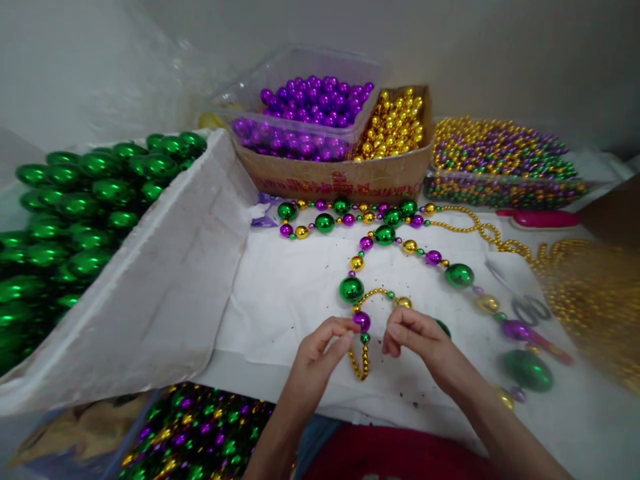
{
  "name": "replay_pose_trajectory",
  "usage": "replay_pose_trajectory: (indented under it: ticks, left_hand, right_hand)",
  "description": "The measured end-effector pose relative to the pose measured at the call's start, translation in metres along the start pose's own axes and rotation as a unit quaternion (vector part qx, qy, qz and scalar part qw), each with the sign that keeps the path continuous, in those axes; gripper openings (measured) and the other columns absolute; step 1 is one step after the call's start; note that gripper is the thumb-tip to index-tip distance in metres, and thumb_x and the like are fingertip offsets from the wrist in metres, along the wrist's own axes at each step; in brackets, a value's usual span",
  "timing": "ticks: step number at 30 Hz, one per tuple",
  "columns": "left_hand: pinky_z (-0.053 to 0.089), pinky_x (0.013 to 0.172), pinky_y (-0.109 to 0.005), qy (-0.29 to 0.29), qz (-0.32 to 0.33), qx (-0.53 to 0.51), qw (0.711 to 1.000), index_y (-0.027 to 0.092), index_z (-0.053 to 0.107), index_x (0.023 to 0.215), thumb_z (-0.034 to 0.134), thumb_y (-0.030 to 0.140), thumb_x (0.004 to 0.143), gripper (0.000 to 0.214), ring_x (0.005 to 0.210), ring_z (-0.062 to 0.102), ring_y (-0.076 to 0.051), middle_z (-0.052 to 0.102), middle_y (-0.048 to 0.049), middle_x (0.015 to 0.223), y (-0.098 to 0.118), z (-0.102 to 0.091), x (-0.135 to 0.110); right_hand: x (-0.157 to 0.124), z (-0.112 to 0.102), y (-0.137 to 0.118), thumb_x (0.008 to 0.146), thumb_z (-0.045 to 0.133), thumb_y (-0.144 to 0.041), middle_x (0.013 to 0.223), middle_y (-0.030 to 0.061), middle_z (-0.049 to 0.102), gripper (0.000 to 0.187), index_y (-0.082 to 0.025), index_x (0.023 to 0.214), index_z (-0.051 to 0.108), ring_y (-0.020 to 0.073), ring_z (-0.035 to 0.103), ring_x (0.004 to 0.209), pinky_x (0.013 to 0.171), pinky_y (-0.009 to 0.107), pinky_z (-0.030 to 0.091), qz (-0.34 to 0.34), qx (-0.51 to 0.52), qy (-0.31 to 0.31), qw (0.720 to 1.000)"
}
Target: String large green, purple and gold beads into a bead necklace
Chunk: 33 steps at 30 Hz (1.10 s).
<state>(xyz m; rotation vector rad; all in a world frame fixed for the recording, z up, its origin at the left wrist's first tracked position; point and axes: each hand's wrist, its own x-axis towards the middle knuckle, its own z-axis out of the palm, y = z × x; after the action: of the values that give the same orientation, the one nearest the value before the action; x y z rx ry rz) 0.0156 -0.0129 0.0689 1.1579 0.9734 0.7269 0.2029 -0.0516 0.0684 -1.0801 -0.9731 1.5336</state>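
Observation:
A string of beads in green, purple and gold lies over the white cloth in front of me. My left hand pinches the string at a purple bead. Below that bead hang a small green bead and a loop of little gold beads. To the right, my right hand has its fingers pressed together just below a gold bead; what lies between its fingertips is too small to tell. A short gold strand arches between the two hands. Part of a green bead shows behind my right hand.
A white foam box of large green beads stands left. At the back are a plastic tub of purple beads, a cardboard box with gold beads, and a tray of small mixed beads. Scissors lie right.

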Motion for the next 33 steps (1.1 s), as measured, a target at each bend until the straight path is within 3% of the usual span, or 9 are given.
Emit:
replay_pose_trajectory:
  ticks: [2,7,11,14,19,21,26,30,33]
  left_hand:
    - [0.034,0.091,-0.029,-0.075,0.039,0.084,0.993,0.016,0.062,0.070,0.060,0.026,0.082,0.016,0.099,0.050,-0.019,0.060,-0.0050,0.102,0.020,0.005,0.007]
    - [0.036,0.062,-0.022,-0.182,0.018,0.093,0.979,0.016,0.060,0.073,0.057,0.028,0.084,0.017,0.067,0.047,-0.012,0.054,0.0014,0.069,0.044,0.024,0.030]
    - [0.036,0.060,-0.021,-0.194,0.030,0.129,0.972,0.014,0.063,0.076,0.058,0.028,0.082,0.016,0.066,0.049,-0.010,0.060,-0.0002,0.071,0.053,0.036,0.049]
    - [0.038,0.061,-0.022,-0.194,0.052,0.174,0.964,0.013,0.067,0.078,0.059,0.028,0.082,0.017,0.067,0.052,-0.011,0.064,-0.0027,0.075,0.063,0.043,0.061]
    - [0.042,0.064,-0.025,-0.241,0.089,0.220,0.941,0.014,0.069,0.079,0.059,0.029,0.081,0.018,0.068,0.056,-0.014,0.065,-0.0037,0.073,0.078,0.055,0.077]
    - [0.044,0.069,-0.027,-0.238,0.113,0.212,0.941,0.015,0.068,0.080,0.059,0.029,0.082,0.017,0.076,0.058,-0.015,0.067,-0.0049,0.080,0.081,0.057,0.081]
    - [0.041,0.089,-0.032,-0.138,0.169,0.194,0.956,0.019,0.064,0.100,0.050,0.024,0.087,0.020,0.103,0.055,-0.019,0.063,-0.0067,0.112,0.076,0.056,0.088]
    - [0.042,0.085,-0.032,-0.247,0.127,0.265,0.923,0.019,0.066,0.092,0.050,0.024,0.086,0.017,0.092,0.056,-0.018,0.066,-0.0039,0.094,0.062,0.068,0.088]
    - [0.041,0.072,-0.026,-0.312,0.102,0.231,0.916,0.018,0.065,0.084,0.050,0.029,0.087,0.019,0.077,0.053,-0.015,0.062,-0.0009,0.079,0.054,0.086,0.084]
  right_hand:
    - [-0.004,0.007,-0.023,0.087,0.056,-0.028,0.075,0.0014,0.057,0.020,-0.018,0.070,0.059,0.0145,0.052,0.075,0.070,0.028,0.039,-0.072,-0.139,-0.009,0.988]
    - [-0.009,0.002,-0.056,0.087,0.056,-0.024,0.089,0.0020,0.058,0.017,-0.020,0.072,0.063,0.0156,0.054,0.088,0.079,0.030,0.039,-0.173,-0.218,0.080,0.957]
    - [-0.010,-0.031,-0.052,0.085,0.056,-0.026,0.090,0.0024,0.057,0.010,-0.022,0.086,0.064,0.0157,0.053,0.081,0.068,0.029,0.041,-0.142,-0.200,0.143,0.959]
    - [-0.006,-0.048,-0.040,0.080,0.058,-0.025,0.095,0.0027,0.055,0.025,-0.024,0.105,0.060,0.0138,0.050,0.072,0.062,0.027,0.040,-0.097,-0.199,0.212,0.952]
    - [0.009,-0.036,-0.022,0.074,0.064,-0.026,0.072,-0.0010,0.055,0.013,-0.019,0.086,0.065,0.0133,0.050,0.068,0.061,0.026,0.039,-0.080,-0.118,0.082,0.986]
    - [0.013,-0.029,-0.021,0.075,0.064,-0.029,0.062,-0.0032,0.051,0.012,-0.017,0.077,0.064,0.0105,0.044,0.058,0.054,0.023,0.035,-0.072,-0.068,0.110,0.989]
    - [0.003,-0.034,-0.033,0.078,0.064,-0.030,0.057,-0.0039,0.048,0.017,-0.016,0.068,0.066,0.0073,0.036,0.050,0.047,0.022,0.026,-0.060,-0.086,0.141,0.984]
    - [-0.012,-0.047,-0.046,0.077,0.064,-0.028,0.059,-0.0029,0.052,0.014,-0.017,0.070,0.068,0.0075,0.038,0.052,0.047,0.021,0.027,-0.096,-0.106,0.158,0.977]
    - [-0.023,-0.055,-0.051,0.077,0.064,-0.029,0.056,-0.0028,0.053,0.016,-0.017,0.067,0.067,0.0079,0.040,0.050,0.045,0.021,0.028,-0.113,-0.095,0.209,0.967]
